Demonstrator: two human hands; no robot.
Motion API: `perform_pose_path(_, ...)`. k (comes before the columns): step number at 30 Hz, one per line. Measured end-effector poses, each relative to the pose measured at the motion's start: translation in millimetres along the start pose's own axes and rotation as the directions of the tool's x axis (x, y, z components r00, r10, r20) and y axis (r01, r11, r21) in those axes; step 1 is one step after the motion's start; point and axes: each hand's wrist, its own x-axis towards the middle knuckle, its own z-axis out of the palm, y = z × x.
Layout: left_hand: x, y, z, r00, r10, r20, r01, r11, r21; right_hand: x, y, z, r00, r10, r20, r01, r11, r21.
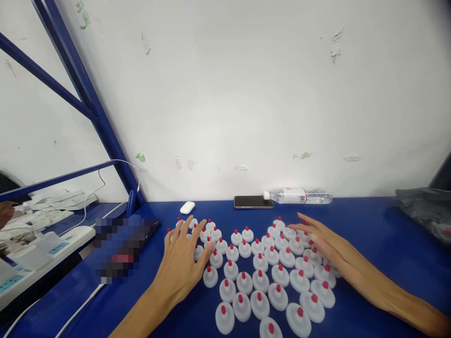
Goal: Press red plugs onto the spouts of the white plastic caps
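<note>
Many small white translucent discs (260, 280), each topped with a red tip, stand spread over the blue table (190, 314). My left hand (185, 258) lies over the left edge of the group, fingers spread, covering some of the pieces. On the opposite side, my right hand (326, 244) reaches in with its fingers stretched out over the right-hand pieces. Some discs under both palms are partly hidden. Neither hand grips a piece.
Along the wall lie a phone (253, 202), a clear plastic bottle (299, 195) and a white earbud case (187, 207). A partly blurred dark device (148, 234) with a cable is at left, near a power strip (52, 253). A dark plastic bag (423, 211) sits far right.
</note>
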Motion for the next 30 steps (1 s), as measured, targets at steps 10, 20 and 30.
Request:
perform_pose_path(10, 33.2, -51.9, -5.4, 0.988, -0.151, 0.042, 0.156, 0.943, -0.295, -9.9, -5.5, 3.1, 0.978, -0.122, 0.168, 0.136, 0.988, -0.078)
perform_pose_path(20, 38.5, 26.4, 30.1, 0.997, 0.005, 0.080, 0.042, 0.816, -0.577, -0.7, -16.9, 9.8, 0.982, -0.060, 0.180, 0.099, 0.971, -0.220)
perform_pose_path(30, 53.3, 72.3, 48.6, 0.996, 0.074, 0.058, -0.013, 0.721, -0.693, 13.3, -21.0, 16.4, 0.980, -0.135, 0.145, 0.156, 0.976, -0.149)
